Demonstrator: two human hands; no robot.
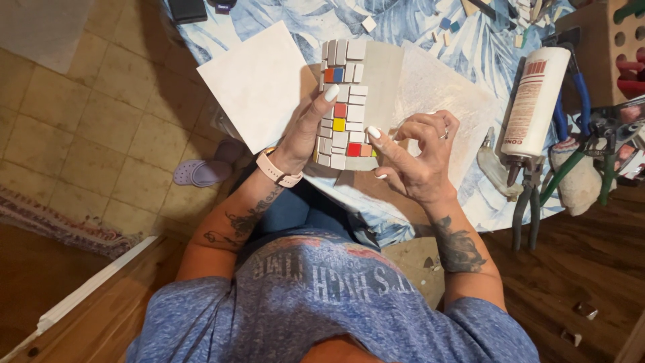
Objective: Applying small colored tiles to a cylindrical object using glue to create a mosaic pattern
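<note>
Basically a tiling step: the mosaic piece [349, 101], a tall grey form half clad in small square tiles, sits upright over the table [430, 40] edge, above the person's lap. Left hand [302, 138] grasps its left side, thumb pressed on the tile face. Right hand [420, 158] is half curled just right of the piece, index tip touching the lower tiles by a red one; whether it pinches a loose tile I cannot tell. To do this well, judging from the pose: keep the left grip firm so the piece does not twist, press tiles flat, keep gaps even. Tiles look glossy, mostly white, with a few red, yellow, blue and orange; the bare part right of them is matte grey. A smooth white square sheet [259, 84] lies left of the piece. An adhesive tube [535, 101] and pliers [524, 208] lie well right of it.
</note>
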